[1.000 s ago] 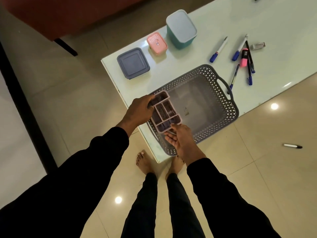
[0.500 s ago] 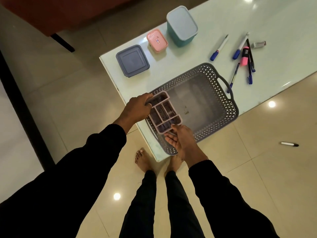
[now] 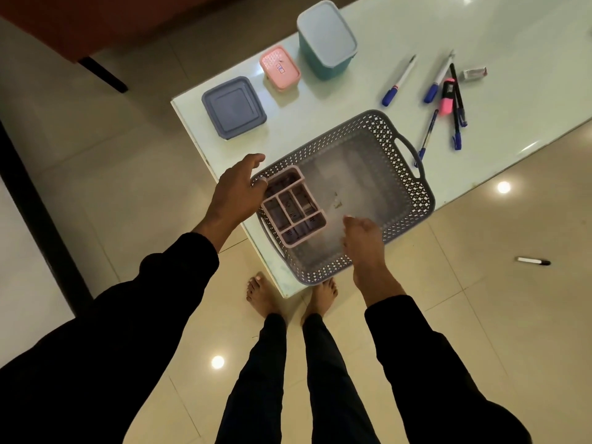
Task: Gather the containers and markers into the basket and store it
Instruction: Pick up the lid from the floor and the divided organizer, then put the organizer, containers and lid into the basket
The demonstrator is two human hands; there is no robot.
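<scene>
Now that both my hands have let go of the pink divider tray (image 3: 293, 208), it sits inside the grey basket (image 3: 413, 200) at its left end. Left of the basket, my left hand (image 3: 238, 190) hangs loose beside the tray; my right hand (image 3: 362, 233), relaxed and empty, hovers over the basket's near edge. Beyond the basket, three lidded containers (image 3: 234, 107) and the markers (image 3: 455, 100) remain ungathered.

Glossy beige floor tiles (image 3: 134, 174), glass-topped table (image 3: 480, 36)
</scene>
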